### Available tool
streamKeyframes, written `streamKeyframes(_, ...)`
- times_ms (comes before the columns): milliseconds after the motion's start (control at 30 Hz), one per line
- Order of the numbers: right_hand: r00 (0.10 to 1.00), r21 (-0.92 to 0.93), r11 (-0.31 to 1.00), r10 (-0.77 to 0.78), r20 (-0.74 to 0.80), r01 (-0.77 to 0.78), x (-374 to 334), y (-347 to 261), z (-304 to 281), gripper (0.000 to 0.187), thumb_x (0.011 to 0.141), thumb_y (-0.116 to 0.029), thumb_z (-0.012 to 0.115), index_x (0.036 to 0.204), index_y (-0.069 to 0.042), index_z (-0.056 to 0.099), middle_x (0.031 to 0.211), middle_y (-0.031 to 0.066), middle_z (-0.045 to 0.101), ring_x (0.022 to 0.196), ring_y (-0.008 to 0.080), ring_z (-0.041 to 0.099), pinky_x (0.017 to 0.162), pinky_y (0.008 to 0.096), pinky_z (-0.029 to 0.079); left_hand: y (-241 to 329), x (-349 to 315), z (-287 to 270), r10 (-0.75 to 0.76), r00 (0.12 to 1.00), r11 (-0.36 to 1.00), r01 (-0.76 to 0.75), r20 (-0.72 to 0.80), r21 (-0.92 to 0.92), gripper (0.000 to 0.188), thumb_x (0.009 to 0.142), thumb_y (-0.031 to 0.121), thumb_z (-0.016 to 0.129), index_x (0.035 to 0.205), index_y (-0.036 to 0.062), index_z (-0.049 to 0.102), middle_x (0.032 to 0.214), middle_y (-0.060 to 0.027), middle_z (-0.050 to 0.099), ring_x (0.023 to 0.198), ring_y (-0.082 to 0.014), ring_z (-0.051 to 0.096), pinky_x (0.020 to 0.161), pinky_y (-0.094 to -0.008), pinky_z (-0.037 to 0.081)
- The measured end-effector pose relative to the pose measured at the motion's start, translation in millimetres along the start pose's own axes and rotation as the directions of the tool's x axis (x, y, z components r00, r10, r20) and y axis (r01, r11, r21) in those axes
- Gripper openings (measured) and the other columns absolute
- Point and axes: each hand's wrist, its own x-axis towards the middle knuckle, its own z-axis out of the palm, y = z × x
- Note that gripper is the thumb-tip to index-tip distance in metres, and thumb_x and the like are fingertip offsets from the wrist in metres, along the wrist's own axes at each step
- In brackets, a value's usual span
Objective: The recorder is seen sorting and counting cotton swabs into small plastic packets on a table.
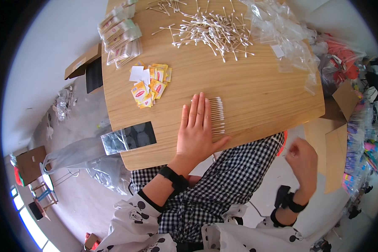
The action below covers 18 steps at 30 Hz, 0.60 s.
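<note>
My left hand (197,132) lies flat on the wooden table (256,88), fingers stretched out and thumb apart. It covers part of a neat row of cotton swabs (217,110), whose white tips stick out on its right side. Past the table's near right edge, my right hand (302,161) is raised above the floor with its fingers pinched. A thin pale stick with a white end, seemingly a cotton swab (280,142), juts from those fingers. At the far middle of the table lies a loose heap of cotton swabs (216,33).
Small yellow and white cards (149,86) lie left of my left hand. Stacked filled packets (121,35) stand at the far left, clear plastic bags (281,31) at the far right. A dark, shiny flat packet (130,137) overlaps the near left edge. A cardboard box (329,138) stands right of the table.
</note>
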Motion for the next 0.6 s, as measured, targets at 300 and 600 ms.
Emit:
streamKeyframes(300, 0.966, 0.524, 0.819, -0.137, -0.219, 0.235, 2.7, -25.6, 68.9, 0.023, 0.075, 0.011, 0.054, 0.090, -0.001, 0.067, 0.095, 0.0115, 0.064, 0.093, 0.0301, 0.061, 0.081, 0.0352, 0.049, -0.6, -3.0, 3.7, 0.010, 0.999, 0.999, -0.012, -0.051, -0.042, 0.109, 0.082, 0.068, 0.059, 0.149, -0.0107, 0.026, 0.160, -0.0245, 0.022, 0.151, -0.0360, 0.017, 0.121, -0.0493, 0.016)
streamKeyframes(600, 0.890, 0.575, 0.692, -0.241, -0.387, 0.437, 60.9, -76.8, 136.1, 0.017, 0.076, 0.009, 0.059, 0.074, -0.006, 0.067, 0.089, 0.0056, 0.063, 0.085, 0.0249, 0.059, 0.074, 0.0353, 0.046, 0.9, -0.3, 2.4, 0.001, 1.000, 1.000, -0.001, -0.008, -0.012, 0.107, 0.083, 0.069, 0.057, 0.148, -0.0113, 0.028, 0.160, -0.0256, 0.022, 0.151, -0.0362, 0.017, 0.121, -0.0487, 0.016)
